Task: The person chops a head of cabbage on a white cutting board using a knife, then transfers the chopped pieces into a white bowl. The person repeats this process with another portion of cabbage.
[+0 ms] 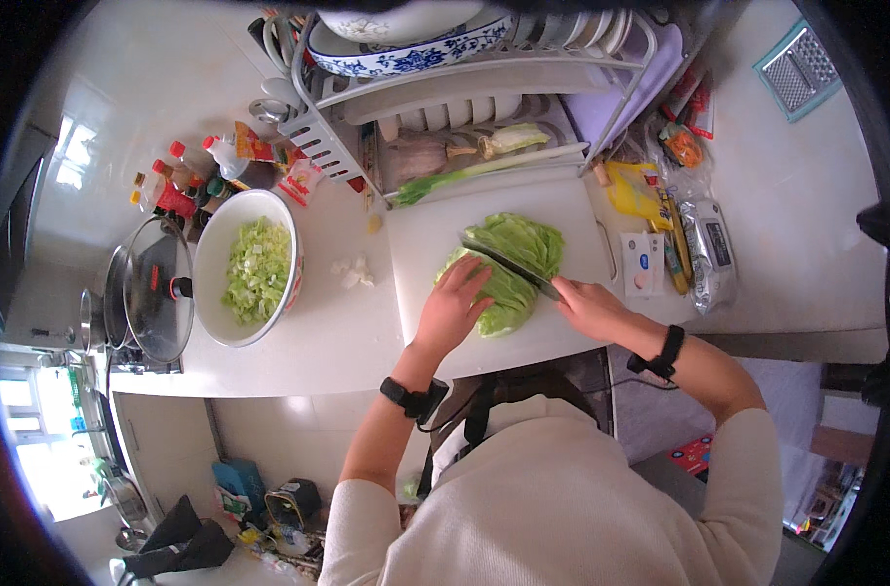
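Note:
On a white cutting board (431, 225) lies a leafy green cabbage (527, 240). The dark blade of a kitchen knife (514, 268) stands across it, between a far portion and a near one. Whether the blade has passed all the way through cannot be seen. My right hand (590, 309) grips the knife at its right end, and the fingers hide the handle. Spread over the near portion, the fingers of my left hand (453, 302) hold it down just left of the blade. Left of the board, a white enamel bowl (212, 289) contains chopped pale-green leaves (258, 272).
Behind the board stands a dish rack (481, 77) with bowls, plates and a leek (489, 170). Sauce bottles (174, 194) and a glass-lidded pan (155, 293) are at the left. Packets (639, 194) and a silver wipes pack (708, 253) lie right; garlic-like white scraps (355, 272) lie beside the bowl.

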Motion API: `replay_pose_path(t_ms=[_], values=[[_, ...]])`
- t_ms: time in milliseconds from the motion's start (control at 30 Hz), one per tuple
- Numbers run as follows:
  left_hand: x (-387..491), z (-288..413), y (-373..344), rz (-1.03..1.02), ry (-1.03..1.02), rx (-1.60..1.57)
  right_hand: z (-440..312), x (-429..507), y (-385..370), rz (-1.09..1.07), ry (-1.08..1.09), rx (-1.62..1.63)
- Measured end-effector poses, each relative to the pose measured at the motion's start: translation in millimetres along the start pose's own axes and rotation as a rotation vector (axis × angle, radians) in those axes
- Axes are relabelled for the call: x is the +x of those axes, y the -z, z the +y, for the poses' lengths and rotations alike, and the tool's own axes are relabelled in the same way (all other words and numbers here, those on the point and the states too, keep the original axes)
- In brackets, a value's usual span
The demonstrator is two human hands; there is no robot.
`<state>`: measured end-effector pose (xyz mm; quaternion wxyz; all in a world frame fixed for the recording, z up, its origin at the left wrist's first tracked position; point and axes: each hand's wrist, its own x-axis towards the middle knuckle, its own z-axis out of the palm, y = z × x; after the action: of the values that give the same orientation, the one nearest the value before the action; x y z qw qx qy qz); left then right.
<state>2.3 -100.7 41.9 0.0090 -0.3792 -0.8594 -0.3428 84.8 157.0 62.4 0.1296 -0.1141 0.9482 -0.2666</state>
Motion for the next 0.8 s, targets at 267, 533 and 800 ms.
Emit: replay_pose_path(t_ms=[267,533,800], values=[[1,1,-1,0.060,-0.038,0.038,-55,-26,53,0.023,-0.017,-0.073],[1,0,-3,0.067,0.010,0.002,-79,-28,63,-0.064,-0.036,-0.099],[-1,-2,-5,0.066,0.017,-0.018,-81,-5,71,-0.231,-0.018,-0.171]])
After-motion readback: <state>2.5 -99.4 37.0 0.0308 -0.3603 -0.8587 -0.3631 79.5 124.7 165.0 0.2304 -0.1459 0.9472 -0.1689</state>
